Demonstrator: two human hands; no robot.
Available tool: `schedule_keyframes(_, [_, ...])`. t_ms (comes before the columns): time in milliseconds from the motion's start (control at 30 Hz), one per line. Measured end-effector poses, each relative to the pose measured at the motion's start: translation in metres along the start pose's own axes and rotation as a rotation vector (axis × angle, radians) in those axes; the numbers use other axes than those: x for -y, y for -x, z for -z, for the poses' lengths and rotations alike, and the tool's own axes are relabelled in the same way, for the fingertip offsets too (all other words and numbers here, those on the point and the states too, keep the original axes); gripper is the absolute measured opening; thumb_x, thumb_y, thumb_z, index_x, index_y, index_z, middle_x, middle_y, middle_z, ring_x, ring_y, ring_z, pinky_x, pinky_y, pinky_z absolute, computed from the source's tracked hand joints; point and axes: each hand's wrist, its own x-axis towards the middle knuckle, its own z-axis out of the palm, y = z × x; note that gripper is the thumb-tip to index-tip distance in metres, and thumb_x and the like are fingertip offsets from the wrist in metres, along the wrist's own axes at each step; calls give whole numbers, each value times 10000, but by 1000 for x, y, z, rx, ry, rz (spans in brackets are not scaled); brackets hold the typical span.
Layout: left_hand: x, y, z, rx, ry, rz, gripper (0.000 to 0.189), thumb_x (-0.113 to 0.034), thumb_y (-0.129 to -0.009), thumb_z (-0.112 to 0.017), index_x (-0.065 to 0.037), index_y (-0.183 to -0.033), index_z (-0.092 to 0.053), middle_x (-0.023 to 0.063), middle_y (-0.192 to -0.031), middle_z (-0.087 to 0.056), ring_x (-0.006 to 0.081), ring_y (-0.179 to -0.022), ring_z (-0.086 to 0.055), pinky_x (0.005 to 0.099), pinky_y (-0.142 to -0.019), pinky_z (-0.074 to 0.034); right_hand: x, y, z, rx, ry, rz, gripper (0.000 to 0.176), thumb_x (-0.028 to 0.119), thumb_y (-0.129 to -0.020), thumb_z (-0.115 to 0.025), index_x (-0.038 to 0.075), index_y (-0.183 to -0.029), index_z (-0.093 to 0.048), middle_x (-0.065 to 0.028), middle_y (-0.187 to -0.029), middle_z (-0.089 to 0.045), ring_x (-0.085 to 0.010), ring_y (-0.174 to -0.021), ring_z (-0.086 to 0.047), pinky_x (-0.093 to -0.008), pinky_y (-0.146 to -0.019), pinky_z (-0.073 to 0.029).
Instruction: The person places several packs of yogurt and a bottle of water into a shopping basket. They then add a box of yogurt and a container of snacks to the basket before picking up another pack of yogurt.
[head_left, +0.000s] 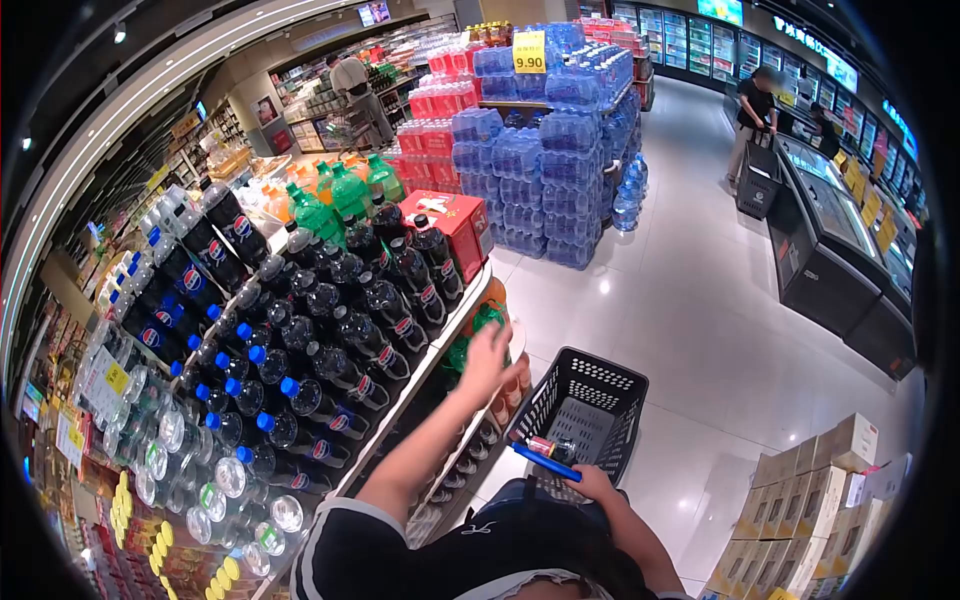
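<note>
— In the head view, where's the basket?
— Before the person, long axis running forward and slightly right, blue handle crosswise at the near end.
— Hands?
— Right hand grasps the handle; left hand, fingers loosely spread, is by green bottles. Whether it touches them, I can't tell.

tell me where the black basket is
Head view, right of centre: the black basket stands beside the bottle display, its blue handle in the right hand.
</note>
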Motion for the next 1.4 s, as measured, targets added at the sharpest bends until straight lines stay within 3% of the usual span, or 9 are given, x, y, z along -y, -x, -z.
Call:
schedule_keyframes(100, [53, -86, 84, -392, -259, 84, 641, -208, -721, -637, -41, -1274, -357, 232, -1305, -304, 366, -1174, -347, 456, -951, -314, -16, -19, 5, 183, 7, -1, 434, 470, -714, -607, 105, -946, -635, -146, -857, -638, -326, -809, -603, -412, -727, -474])
schedule_keyframes(167, [85, -120, 120, -432, -369, 214, 612, -220, -711, -654, -102, -1256, -400, 190, -1305, -317, 342, -1158, -364, 449, -925, -339, -24, -25, -1, 281, -70, 58, 421, 466, -720, -612, 87, -899, -645, -148, -814, -640, -320, -780, -611, -400, -716, -473])
schedule_keyframes(300, [149, -133, 123, -29, -546, 380, 414, -333, -742, -625, -154, -1104, -536, 107, -1086, -489, 290, -981, -495, 445, -805, -428, -42, -37, -7, 352, -98, 118, 392, 442, -731, -613, 76, -866, -645, -149, -753, -634, -303, -732, -616, -381, -693, -470])
schedule_keyframes(400, [165, -136, 114, -5, -587, 395, 297, -318, -764, -610, -108, -961, -538, 88, -930, -530, 258, -866, -556, 396, -659, -494, -25, -34, 24, 385, -154, 54, 397, 411, -722, -636, 61, -908, -642, -156, -766, -636, -285, -735, -622, -359, -686, -472])
schedule_keyframes(667, [141, -144, 124, 83, -516, 323, 290, -310, -740, -626, -65, -839, -505, 111, -826, -530, 299, -735, -588, 416, -600, -474, -36, -44, 45, 305, -86, 36, 427, 408, -679, -630, 78, -950, -644, -168, -830, -634, -306, -773, -614, -363, -725, -478])
schedule_keyframes(933, [16, -137, 154, 56, -220, 146, 257, -250, -761, -623, -60, -738, -452, 67, -702, -453, 263, -620, -529, 361, -533, -421, -39, -58, 51, 346, -85, 52, 359, 402, -687, -620, 104, -884, -649, -156, -823, -633, -334, -790, -599, -414, -731, -470])
schedule_keyframes(1100, [-23, -120, 98, 265, 145, 93, 232, -202, -766, -628, -43, -736, -462, 98, -717, -445, 272, -615, -501, 365, -545, -400, -33, -56, 55, 219, -93, 51, 305, 378, -682, -637, 93, -790, -652, -145, -726, -618, -319, -695, -600, -393, -645, -473])
schedule_keyframes(1133, [-24, -111, 73, 330, 202, 104, 232, -206, -769, -625, -44, -743, -461, 100, -719, -445, 277, -617, -500, 365, -546, -399, -40, -59, 50, 308, -79, 18, 334, 425, -691, -614, 127, -837, -648, -121, -822, -633, -314, -798, -599, -427, -707, -472])
schedule_keyframes(1400, [-47, -5, -144, 812, 299, -91, 265, -167, -779, -594, -15, -923, -430, 166, -927, -442, 353, -878, -500, 420, -707, -458, -27, -53, 61, 285, -101, 5, 294, 378, -684, -610, 129, -837, -644, -107, -794, -633, -294, -776, -601, -410, -679, -471])
